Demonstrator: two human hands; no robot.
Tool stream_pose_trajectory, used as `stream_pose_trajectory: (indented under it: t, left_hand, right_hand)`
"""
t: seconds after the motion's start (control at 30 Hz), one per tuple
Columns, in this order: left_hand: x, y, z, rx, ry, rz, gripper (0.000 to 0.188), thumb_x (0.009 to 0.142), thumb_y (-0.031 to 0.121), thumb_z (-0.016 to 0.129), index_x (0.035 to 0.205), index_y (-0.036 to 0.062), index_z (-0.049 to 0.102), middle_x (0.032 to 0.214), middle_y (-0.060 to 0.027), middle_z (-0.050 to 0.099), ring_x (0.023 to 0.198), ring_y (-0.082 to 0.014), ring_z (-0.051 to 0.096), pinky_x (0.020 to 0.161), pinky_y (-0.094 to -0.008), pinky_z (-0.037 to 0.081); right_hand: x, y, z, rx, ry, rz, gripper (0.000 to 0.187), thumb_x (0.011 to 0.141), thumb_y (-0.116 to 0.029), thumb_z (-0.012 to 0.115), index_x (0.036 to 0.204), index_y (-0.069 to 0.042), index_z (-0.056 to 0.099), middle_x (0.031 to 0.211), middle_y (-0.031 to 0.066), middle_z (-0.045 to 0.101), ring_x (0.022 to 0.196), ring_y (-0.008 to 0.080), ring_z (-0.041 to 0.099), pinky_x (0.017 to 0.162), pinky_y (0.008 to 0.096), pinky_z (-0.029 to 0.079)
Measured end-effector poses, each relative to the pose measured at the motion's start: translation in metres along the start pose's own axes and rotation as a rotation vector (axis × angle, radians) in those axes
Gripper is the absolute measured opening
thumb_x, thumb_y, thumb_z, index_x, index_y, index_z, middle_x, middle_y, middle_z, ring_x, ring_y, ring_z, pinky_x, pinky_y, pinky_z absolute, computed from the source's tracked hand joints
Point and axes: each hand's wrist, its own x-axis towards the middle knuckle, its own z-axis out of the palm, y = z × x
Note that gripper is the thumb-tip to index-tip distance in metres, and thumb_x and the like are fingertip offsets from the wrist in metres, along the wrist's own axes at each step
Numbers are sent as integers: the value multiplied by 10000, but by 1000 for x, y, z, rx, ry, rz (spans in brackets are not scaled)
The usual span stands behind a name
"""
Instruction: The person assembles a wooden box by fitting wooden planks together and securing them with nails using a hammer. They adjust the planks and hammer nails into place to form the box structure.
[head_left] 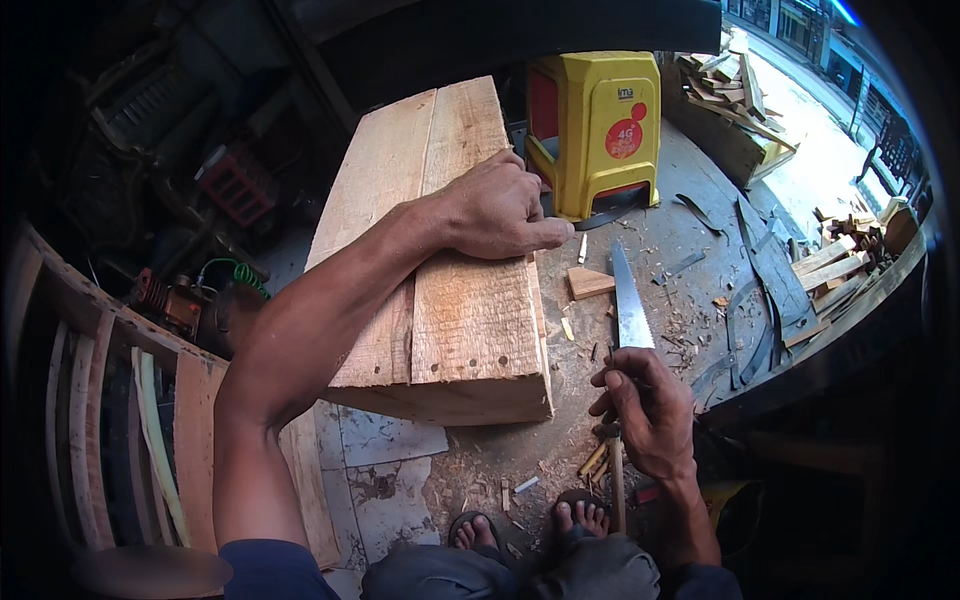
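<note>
A long box of rough, pale planks (pixel 470 320) stands in front of me, with nail heads along its near edge. My left hand (pixel 497 205) presses on its top at the right edge. The fingers curl over that edge, and the thumb sticks out past it. To the right of the box is my right hand (pixel 652 410), its fingers curled and the thumb bent against them. What these fingers hold, if anything, is hidden. Beyond them a handsaw blade (pixel 628 300) points away from me; its handle end is hidden. Just below is a wooden handle (pixel 617 480) with a dark head.
Behind the box stands a yellow plastic stool (pixel 600 130). A wood offcut (pixel 590 283), shavings and dark strips litter the floor. Scrap wood (pixel 735 90) is piled at the far right. Slatted wooden framing (pixel 95 430) is at the left, near a small machine (pixel 180 300) with a green hose.
</note>
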Motion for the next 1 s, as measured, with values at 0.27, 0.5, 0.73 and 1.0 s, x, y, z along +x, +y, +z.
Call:
stream_pose_trajectory:
  t: [0.27, 0.5, 0.73, 1.0]
  left_hand:
    - [-23, 55, -14, -770, 312, -194, 523, 1018, 496, 575, 1062, -4, 724, 1035, -110, 721, 1076, -197, 639, 1043, -383, 457]
    - [-77, 101, -10, -1188, 162, -162, 439, 835, 205, 840, 1187, -19, 702, 1138, -91, 685, 1075, -167, 639, 922, -308, 523]
    - [-75, 106, -18, -880, 563, -385, 212, 880, 193, 808, 966, 11, 741, 935, -51, 695, 889, -112, 642, 842, -272, 523]
    - [-76, 97, 6, -884, 654, -708, 225, 913, 213, 792, 944, -8, 758, 843, -26, 709, 764, -56, 621, 723, -208, 511]
  right_hand:
    - [26, -41, -7, 326, 23, -137, 212, 1000, -59, 626, 1158, 23, 512, 823, 104, 707, 653, 108, 679, 570, 263, 533]
    - [37, -62, 9, 323, -47, -296, 310, 955, -60, 671, 1146, -11, 432, 857, 161, 691, 800, 295, 759, 639, 380, 567]
    - [26, -24, -1, 92, -11, -293, 341, 943, -158, 713, 1154, -13, 488, 906, 177, 714, 750, 311, 751, 614, 397, 572]
    - [-190, 237, -43, -923, -230, 719, 561, 838, -343, 729, 1210, -6, 479, 1235, 326, 571, 933, 540, 642, 870, 588, 515]
